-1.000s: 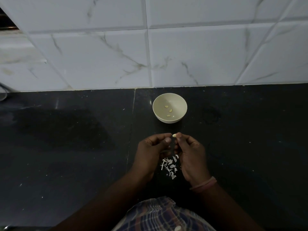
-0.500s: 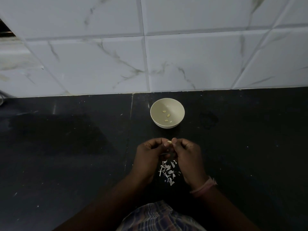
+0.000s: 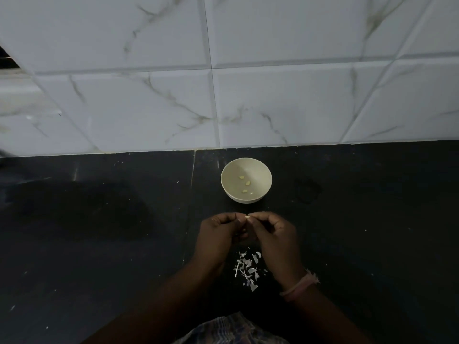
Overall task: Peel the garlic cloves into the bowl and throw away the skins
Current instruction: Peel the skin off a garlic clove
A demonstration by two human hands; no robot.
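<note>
I see my left hand point(image 3: 218, 234) and right hand point(image 3: 274, 235) pinching one garlic clove point(image 3: 247, 217) together, just short of the bowl point(image 3: 246, 180); skins point(image 3: 248, 269) lie on the surface point(image 3: 99, 244) beneath.

bowl point(image 3: 246, 180) behind hands, skins point(image 3: 248, 269) between wrists on counter point(image 3: 99, 244)

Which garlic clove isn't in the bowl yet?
The clove pinched between both hands' fingertips, just in front of the bowl. The others already lie inside it.

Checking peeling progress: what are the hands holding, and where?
A garlic clove, pinched at its ends between the left hand and right hand fingertips.
</note>
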